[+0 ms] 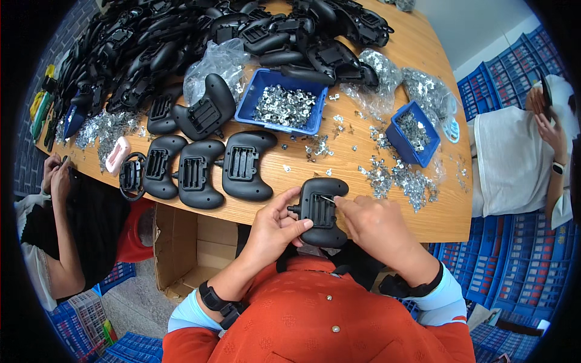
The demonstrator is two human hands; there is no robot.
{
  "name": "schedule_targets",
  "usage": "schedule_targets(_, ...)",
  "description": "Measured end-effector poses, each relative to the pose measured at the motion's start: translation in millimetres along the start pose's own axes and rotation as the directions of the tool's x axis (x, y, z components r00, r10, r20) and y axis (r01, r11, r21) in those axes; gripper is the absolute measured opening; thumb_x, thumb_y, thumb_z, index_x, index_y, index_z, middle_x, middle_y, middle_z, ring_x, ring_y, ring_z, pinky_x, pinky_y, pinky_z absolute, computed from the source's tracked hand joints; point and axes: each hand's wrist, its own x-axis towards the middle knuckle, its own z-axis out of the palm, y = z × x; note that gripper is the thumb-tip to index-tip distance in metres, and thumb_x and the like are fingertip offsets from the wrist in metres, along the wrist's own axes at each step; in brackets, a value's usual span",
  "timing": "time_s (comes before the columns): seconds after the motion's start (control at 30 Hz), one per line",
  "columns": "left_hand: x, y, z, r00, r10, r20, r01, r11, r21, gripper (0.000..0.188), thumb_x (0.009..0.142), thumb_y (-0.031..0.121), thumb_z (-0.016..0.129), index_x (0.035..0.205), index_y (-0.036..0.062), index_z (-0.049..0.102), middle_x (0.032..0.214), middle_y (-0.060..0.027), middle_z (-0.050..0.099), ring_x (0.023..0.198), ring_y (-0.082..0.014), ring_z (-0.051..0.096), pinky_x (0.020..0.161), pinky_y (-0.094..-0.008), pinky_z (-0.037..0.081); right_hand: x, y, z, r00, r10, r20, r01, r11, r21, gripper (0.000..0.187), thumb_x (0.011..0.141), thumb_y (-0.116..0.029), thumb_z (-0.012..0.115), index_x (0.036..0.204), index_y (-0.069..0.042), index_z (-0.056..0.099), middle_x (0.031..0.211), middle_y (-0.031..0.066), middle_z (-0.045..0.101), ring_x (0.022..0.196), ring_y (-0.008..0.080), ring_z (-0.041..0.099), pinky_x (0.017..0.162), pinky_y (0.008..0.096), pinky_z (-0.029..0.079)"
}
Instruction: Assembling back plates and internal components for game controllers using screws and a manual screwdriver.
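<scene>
A black game controller shell point(324, 227) is near the table's front edge, its open battery compartment facing up. My left hand point(275, 227) grips its left side, thumb on the front face and fingers around the edge. My right hand point(376, 222) is closed in a pinch on a thin metal tool point(327, 198), whose tip reaches into the top of the compartment. What kind of tool it is cannot be made out. To the left lie more controller shells, including one point(249, 165) with its compartment facing up. Small metal battery contacts point(284, 104) fill a blue bin point(241, 112).
A second blue bin point(432, 148) of metal parts stands right, with loose metal pieces point(407, 181) before it. Black shells point(163, 48) are heaped at the back beside plastic bags point(219, 63). Other people sit at left and right. A cardboard box point(175, 254) stands below the table.
</scene>
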Motion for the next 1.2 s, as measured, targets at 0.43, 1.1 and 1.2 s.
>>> schedule_targets(0.43,0,0,2,1.000,0.023,-0.004,-0.023,1.000,0.021,0.065,0.084,-0.002,0.067,0.140,-0.0073,0.033,0.086,-0.0085,0.062,0.059,-0.0070,0.058,0.050,-0.0197,0.050,-1,2,0,0.997,-0.040,-0.064,0.043,0.998,0.055,0.023,0.081,-0.009,0.060,0.103,-0.004,0.065,0.074,0.0133,0.066,0.062,0.0307,0.065,0.055,0.0406,0.052)
schedule_targets(1.1,-5,2,-3,0.999,0.034,0.022,-0.033,0.998,-0.056,0.067,0.083,-0.003,0.067,0.141,-0.0019,0.036,0.090,-0.0056,0.061,0.074,-0.0085,0.062,0.058,-0.0210,0.054,-6,5,-4,0.920,0.251,-0.300,-0.145,0.931,0.335,0.022,0.088,-0.014,0.062,0.105,-0.001,0.065,0.083,0.0163,0.066,0.070,0.0331,0.064,0.061,0.0384,0.050)
schedule_targets(1.2,-8,7,-5,0.997,0.056,0.052,-0.047,0.985,-0.167,0.065,0.084,-0.003,0.066,0.142,-0.0017,0.036,0.087,-0.0058,0.061,0.074,-0.0078,0.060,0.061,-0.0217,0.053,-5,19,20,0.885,0.295,-0.360,-0.138,0.905,0.403,0.022,0.090,-0.016,0.062,0.104,0.000,0.065,0.078,0.0088,0.065,0.064,0.0253,0.062,0.058,0.0345,0.048)
